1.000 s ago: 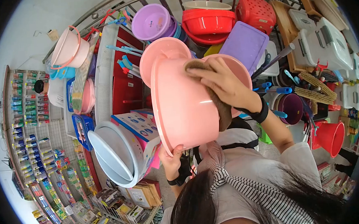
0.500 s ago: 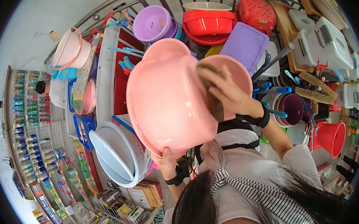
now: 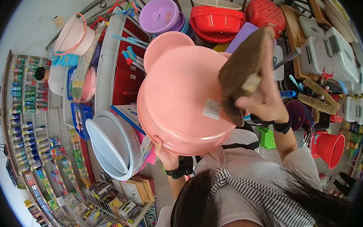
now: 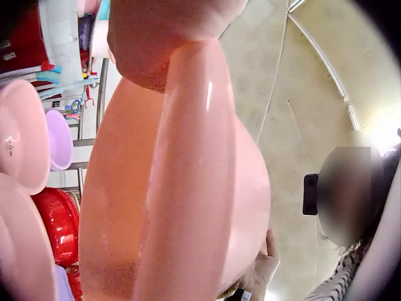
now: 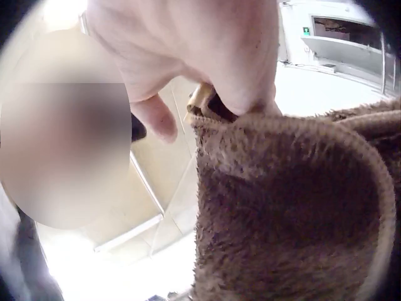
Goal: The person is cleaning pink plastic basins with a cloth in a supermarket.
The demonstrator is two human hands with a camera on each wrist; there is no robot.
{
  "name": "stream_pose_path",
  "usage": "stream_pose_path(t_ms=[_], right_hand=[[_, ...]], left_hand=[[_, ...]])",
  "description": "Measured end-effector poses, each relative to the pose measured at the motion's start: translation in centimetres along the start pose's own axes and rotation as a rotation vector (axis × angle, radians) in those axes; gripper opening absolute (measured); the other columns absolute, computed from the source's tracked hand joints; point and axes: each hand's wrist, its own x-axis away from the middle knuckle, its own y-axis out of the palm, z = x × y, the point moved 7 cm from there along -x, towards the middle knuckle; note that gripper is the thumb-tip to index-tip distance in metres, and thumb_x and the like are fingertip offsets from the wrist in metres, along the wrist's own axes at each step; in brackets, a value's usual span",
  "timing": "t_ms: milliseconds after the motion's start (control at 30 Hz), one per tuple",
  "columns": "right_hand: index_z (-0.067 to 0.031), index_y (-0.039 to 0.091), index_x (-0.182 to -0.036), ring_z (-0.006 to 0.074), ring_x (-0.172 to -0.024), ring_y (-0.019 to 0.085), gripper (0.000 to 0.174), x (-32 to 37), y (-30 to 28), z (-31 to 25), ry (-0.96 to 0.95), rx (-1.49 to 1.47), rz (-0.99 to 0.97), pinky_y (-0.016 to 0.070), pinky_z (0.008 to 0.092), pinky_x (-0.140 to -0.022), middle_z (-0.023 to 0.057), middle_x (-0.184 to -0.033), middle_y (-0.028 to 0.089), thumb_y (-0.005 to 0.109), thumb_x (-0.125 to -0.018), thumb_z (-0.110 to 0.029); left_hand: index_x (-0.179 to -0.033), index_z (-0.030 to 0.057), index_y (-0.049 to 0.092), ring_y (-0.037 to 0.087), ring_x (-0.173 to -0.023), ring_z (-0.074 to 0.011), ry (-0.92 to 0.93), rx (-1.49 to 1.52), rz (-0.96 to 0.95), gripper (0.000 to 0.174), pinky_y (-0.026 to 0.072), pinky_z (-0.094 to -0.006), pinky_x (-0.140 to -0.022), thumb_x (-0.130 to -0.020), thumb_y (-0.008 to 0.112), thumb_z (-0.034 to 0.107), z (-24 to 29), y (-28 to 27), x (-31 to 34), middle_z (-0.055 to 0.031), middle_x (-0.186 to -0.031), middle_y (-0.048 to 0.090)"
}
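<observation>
The pink basin [image 3: 184, 96] is tilted with its underside towards the head view; a white label [image 3: 211, 109] is stuck on it. My left hand [image 3: 166, 153] grips its rim at the lower left; the left wrist view shows that hand [image 4: 169, 31] over the rim of the basin [image 4: 194, 175]. My right hand [image 3: 270, 102] holds a brown fuzzy cloth [image 3: 243, 66] at the basin's right side. In the right wrist view the cloth [image 5: 282, 207] hangs from the hand [image 5: 194, 50], thumb apart. Some fingers are hidden.
Another pink basin [image 3: 167, 45] stands behind the held one. Farther back are a purple basin [image 3: 159, 16] and red basins [image 3: 217, 24]. Pale blue tubs [image 3: 112, 144] stand at the left, clear storage boxes [image 3: 336, 56] and a red bucket [image 3: 330, 149] at the right.
The basin has turned so that its underside faces up to the head view. My right hand has lifted the cloth up and to the right, spreading it into view. My left hand still grips the rim.
</observation>
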Motion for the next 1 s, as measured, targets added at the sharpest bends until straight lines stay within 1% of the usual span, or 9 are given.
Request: stream_pose_path(t_ms=[100,167,233,333,433,633,767,833,1000], right_hand=[[0.0038,-0.005,-0.147,0.0373,-0.143,0.007,0.102,1.2,3.3,2.3,-0.093,0.552,-0.239,0.0119,0.0398,-0.113,0.0281,-0.151,0.010,0.070,-0.081,-0.015],[-0.0004,0.012,-0.147,0.0459,-0.131,0.028,0.088,1.8,4.5,3.8,0.067,0.627,-0.302,0.0240,0.0455,-0.108,0.0275,-0.142,0.026,0.067,-0.082,-0.017],[-0.0055,0.019,-0.148,0.0445,-0.116,0.040,0.080,2.8,4.5,5.5,0.114,0.821,-0.313,0.0316,0.0478,-0.101,0.0251,-0.134,0.035,0.065,-0.083,-0.019],[-0.0107,0.023,-0.147,0.0425,-0.109,0.045,0.075,2.5,3.8,6.5,0.103,0.846,-0.196,0.0370,0.0483,-0.094,0.0213,-0.134,0.039,0.063,-0.084,-0.016],[-0.0150,0.023,-0.148,0.0424,-0.103,0.049,0.074,2.1,3.2,9.5,0.181,0.823,-0.262,0.0422,0.0474,-0.086,0.0173,-0.136,0.040,0.061,-0.085,-0.013],[-0.0080,0.049,-0.128,0.0397,-0.101,0.055,0.044,-0.7,3.3,11.7,0.174,0.574,-0.243,0.0458,0.0463,-0.078,0.0179,-0.130,0.049,0.053,-0.084,-0.001],[-0.0087,0.050,-0.128,0.0409,-0.097,0.057,0.047,-0.9,7.8,8.4,0.062,0.828,-0.334,0.0472,0.0443,-0.083,0.0183,-0.124,0.051,0.053,-0.082,-0.003],[-0.0121,0.053,-0.121,0.0286,-0.081,0.059,0.047,-0.3,9.8,6.9,-0.165,0.878,-0.364,0.0513,0.0369,-0.073,0.0099,-0.116,0.054,0.055,-0.075,-0.002],[-0.0136,0.054,-0.119,0.0232,-0.081,0.060,0.046,1.2,11.7,4.1,-0.296,0.769,-0.552,0.0524,0.0366,-0.070,0.0047,-0.109,0.054,0.061,-0.073,-0.010]], left_hand=[[-0.139,0.0006,0.030,0.048,-0.122,-0.0281,-0.009,-0.133,0.028,0.056,0.0424,-0.0429,-0.102,-0.099,0.043,0.037,-0.4,-0.6,0.0,-0.0164,-0.136,0.044],[-0.141,0.0035,0.030,0.045,-0.125,-0.0282,-0.103,-0.048,0.016,0.055,0.0398,-0.0447,-0.104,-0.096,0.051,0.028,-1.2,-0.5,-0.1,-0.0139,-0.139,0.042],[-0.140,0.0029,0.031,0.045,-0.125,-0.0279,-0.124,-0.053,0.008,0.055,0.0393,-0.0446,-0.104,-0.096,0.052,0.028,-1.3,-0.3,-0.2,-0.0135,-0.139,0.043],[-0.139,0.0025,0.033,0.045,-0.125,-0.0277,-0.158,-0.055,0.000,0.054,0.0388,-0.0446,-0.104,-0.096,0.052,0.028,-1.7,-0.3,-0.3,-0.0130,-0.138,0.044],[-0.139,0.0030,0.033,0.045,-0.125,-0.0281,-0.190,-0.045,0.000,0.054,0.0391,-0.0447,-0.104,-0.095,0.052,0.029,-2.1,-0.5,-0.5,-0.0130,-0.138,0.044],[-0.140,0.0042,0.031,0.046,-0.124,-0.0289,-0.192,-0.042,0.005,0.058,0.0401,-0.0452,-0.103,-0.094,0.055,0.030,-2.0,-0.6,-0.4,-0.0139,-0.138,0.043],[-0.140,0.0045,0.031,0.046,-0.124,-0.0290,-0.181,-0.065,0.016,0.060,0.0398,-0.0461,-0.103,-0.093,0.056,0.032,-1.6,-0.7,-0.4,-0.0133,-0.138,0.044],[-0.140,0.0045,0.031,0.046,-0.124,-0.0291,-0.177,-0.071,0.022,0.060,0.0397,-0.0463,-0.103,-0.093,0.057,0.032,-1.5,-0.6,-0.3,-0.0132,-0.137,0.044],[-0.139,0.0039,0.032,0.047,-0.123,-0.0292,-0.153,-0.081,0.025,0.063,0.0392,-0.0465,-0.103,-0.091,0.059,0.034,-1.0,-1.1,-0.3,-0.0131,-0.136,0.046]])
